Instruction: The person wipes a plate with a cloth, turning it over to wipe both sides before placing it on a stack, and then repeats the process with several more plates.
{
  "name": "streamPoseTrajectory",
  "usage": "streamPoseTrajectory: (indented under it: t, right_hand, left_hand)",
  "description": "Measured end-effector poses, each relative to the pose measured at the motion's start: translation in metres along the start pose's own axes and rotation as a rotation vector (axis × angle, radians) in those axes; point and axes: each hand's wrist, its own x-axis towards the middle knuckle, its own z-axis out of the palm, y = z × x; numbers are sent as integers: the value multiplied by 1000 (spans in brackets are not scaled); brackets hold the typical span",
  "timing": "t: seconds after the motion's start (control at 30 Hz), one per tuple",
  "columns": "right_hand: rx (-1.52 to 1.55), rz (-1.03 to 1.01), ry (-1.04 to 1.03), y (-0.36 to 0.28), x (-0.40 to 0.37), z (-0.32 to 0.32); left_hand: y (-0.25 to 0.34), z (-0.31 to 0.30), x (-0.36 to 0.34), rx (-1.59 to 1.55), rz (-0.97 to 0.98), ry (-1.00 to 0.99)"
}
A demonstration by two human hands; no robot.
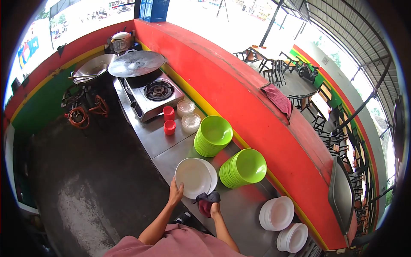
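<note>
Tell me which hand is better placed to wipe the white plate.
Right, probably: the right hand holds the cloth by the lower rim of the white plate, while the left hand grips its edge.

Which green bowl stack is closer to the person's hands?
The stack of lime-green plastic bowls beside the white bowls in the left hand and dark cloth in the right hand; the other stack is farther up the steel counter.
</note>
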Motion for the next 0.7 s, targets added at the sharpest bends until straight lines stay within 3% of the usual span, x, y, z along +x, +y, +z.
streamPoseTrajectory:
  t: [0.03, 0.13, 0.17, 0.27, 0.3, 0.37, 0.47, 0.53, 0.6, 0.7]
  right_hand:
    - [125, 28, 64, 29, 11, -13]
    - [136, -21, 105, 17, -9, -5]
    - [148, 50, 92, 18, -13, -12]
    - [54, -284, 71, 10, -21, -8]
    - [-267, -396, -17, -8, -25, -16]
    - [-371, -536, 49, -26, -31, -16]
    - [-446, -682, 159, -80, -60, 19]
    - [-277, -566, 140, -112, -85, 41]
    - [-764, -680, 185, -119, -78, 44]
    - [-1027, -976, 331, -91, -63, 52]
  left_hand:
    - [19, -2, -3, -61, -33, -2]
    - [63, -10, -3, -153, -2, 19]
    - [65, -10, -1, -150, 18, 37]
    - [77, -11, 6, -122, 51, 83]
    - [85, -12, 5, -98, 39, 96]
    - [95, -14, 3, -56, 30, 111]
    - [105, -20, 1, 11, -29, 37]
    - [113, -26, -2, 61, -161, -122]
    - [112, -18, -11, 39, -157, -174]
    - [138, -4, -36, 12, -139, -263]
